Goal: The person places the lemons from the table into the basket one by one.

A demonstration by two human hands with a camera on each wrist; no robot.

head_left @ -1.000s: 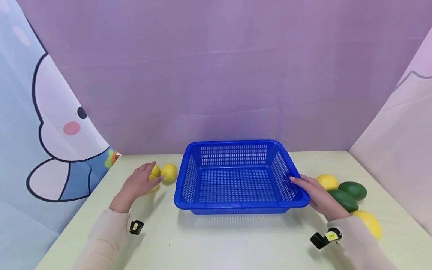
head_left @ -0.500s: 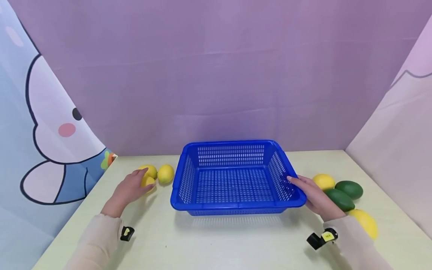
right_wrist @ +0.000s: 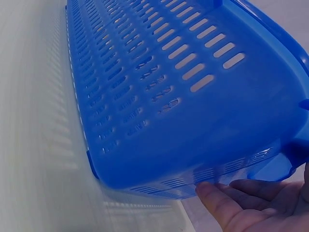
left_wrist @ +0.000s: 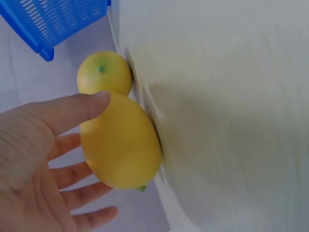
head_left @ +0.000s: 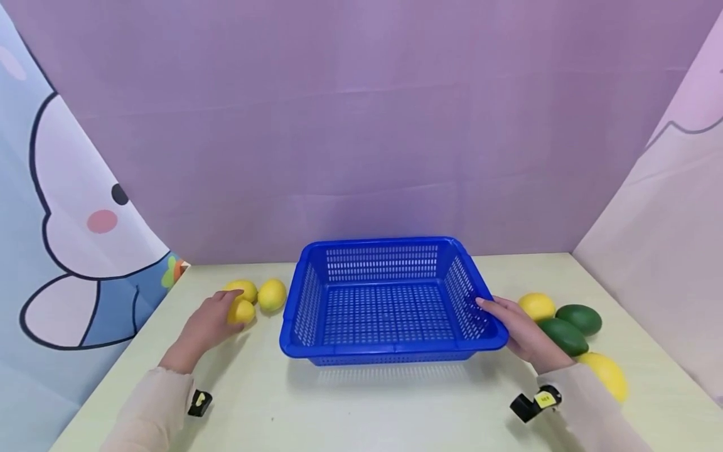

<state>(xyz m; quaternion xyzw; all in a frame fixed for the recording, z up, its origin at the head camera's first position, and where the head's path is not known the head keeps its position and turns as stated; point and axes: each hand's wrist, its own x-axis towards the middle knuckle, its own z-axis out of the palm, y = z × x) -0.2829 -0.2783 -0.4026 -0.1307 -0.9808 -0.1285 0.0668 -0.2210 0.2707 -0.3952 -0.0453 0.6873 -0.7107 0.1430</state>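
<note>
My left hand [head_left: 206, 323] is at the nearest of three yellow lemons, at the back left. In the left wrist view the thumb lies over this lemon [left_wrist: 120, 145], with the other fingers spread and nearly straight behind it. Another lemon [left_wrist: 104, 72] sits just beyond, green at its stem end. The third lemon [head_left: 272, 295] lies between that group and a blue plastic basket [head_left: 390, 345]. My right hand [head_left: 525, 333] grips the basket's right rim, thumb over the inside and fingers underneath the outside. No fruit is inside the basket.
Right of the basket lie a yellow lemon [head_left: 536, 306], two dark green oval fruits [head_left: 578, 319] and a larger yellow fruit [head_left: 607, 376] partly behind the right sleeve. A purple cloth [head_left: 361, 125] hangs along the pale table's [head_left: 316, 414] back edge, with printed cloths at both sides.
My left hand has drawn back left and slightly nearer, uncovering more of the lemons, and settled beside the nearest one. The right hand keeps its grip on the basket; the whole view shifted slightly.
</note>
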